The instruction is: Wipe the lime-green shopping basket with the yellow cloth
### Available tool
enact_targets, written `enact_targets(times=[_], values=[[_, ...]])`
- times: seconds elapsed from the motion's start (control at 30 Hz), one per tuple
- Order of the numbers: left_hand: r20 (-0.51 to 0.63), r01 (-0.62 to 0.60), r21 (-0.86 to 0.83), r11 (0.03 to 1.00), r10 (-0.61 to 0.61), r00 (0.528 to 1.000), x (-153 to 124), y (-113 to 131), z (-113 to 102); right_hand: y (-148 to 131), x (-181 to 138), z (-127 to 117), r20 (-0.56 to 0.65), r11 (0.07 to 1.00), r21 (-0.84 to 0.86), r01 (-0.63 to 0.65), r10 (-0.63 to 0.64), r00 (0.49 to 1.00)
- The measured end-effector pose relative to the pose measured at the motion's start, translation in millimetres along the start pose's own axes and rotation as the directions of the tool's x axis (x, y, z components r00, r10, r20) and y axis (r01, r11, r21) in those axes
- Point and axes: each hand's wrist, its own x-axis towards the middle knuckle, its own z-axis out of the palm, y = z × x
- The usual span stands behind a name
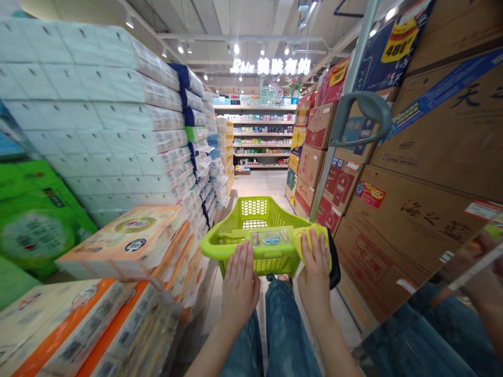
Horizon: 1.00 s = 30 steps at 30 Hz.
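Observation:
A lime-green plastic shopping basket cart (270,251) with a perforated far wall stands in front of me. My left hand (239,277) lies on its near rim, fingers straight and side by side. My right hand (315,269) rests with stretched fingers on a yellow cloth-like item (298,240) at the rim's right end. A black object (335,262) sticks out beside that hand; its kind is hidden. A label panel (271,239) is set in the rim between my hands. No goods show in the visible part of the basket.
White tissue packs (110,115) are stacked high on the left, with orange-and-white packs (126,235) nearer me. Cartons (428,204) line the right, beside a metal pole (326,178) with a grey handle (363,120). The floor (263,183) leads to stocked shelves (262,128).

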Motion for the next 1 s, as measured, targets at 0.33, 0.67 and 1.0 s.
enact_targets(times=[0.33,0.67,1.0], values=[[-0.004,-0.017,0.04,0.999,0.017,1.0,-2,-4,1,-73,-19,23,0.137,0.967,0.031,0.252,-0.254,0.958],[-0.02,0.003,0.004,1.0,-0.003,1.0,1,1,2,-8,-2,4,0.001,0.999,0.029,0.018,-0.018,1.0],[-0.009,-0.012,0.048,0.999,0.013,1.0,-2,-4,3,-69,-16,20,0.123,0.971,0.052,0.232,-0.237,0.964]])
